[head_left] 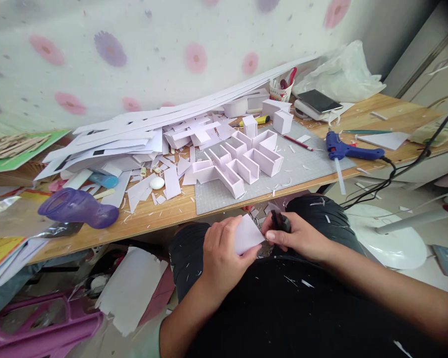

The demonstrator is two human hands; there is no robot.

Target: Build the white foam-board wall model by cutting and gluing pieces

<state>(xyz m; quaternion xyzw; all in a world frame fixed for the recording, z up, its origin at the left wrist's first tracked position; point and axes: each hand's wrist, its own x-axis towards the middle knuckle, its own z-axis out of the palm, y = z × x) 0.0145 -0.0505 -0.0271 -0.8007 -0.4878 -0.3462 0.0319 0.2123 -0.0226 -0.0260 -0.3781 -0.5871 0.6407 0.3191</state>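
Over my lap, my left hand [224, 251] is closed around a small white foam board piece [248, 234], fingers on its far side and thumb along its near edge. My right hand [296, 233] grips a black-handled craft knife [281, 222] against the right corner of that piece; the blade is hidden. Just beyond, on the table, a white model of joined open-topped channels [242, 166] rests on a grey cutting mat [212, 201]. White shavings lie on the mat and on my dark clothes.
A blue glue gun [353, 150] with its cable stands at the right. White board strips [134, 127] and offcuts are heaped at the back left, near a purple jar [80, 208]. A yellow knife [261, 120], a red pencil [298, 143] and a cup [281, 91] sit behind the model.
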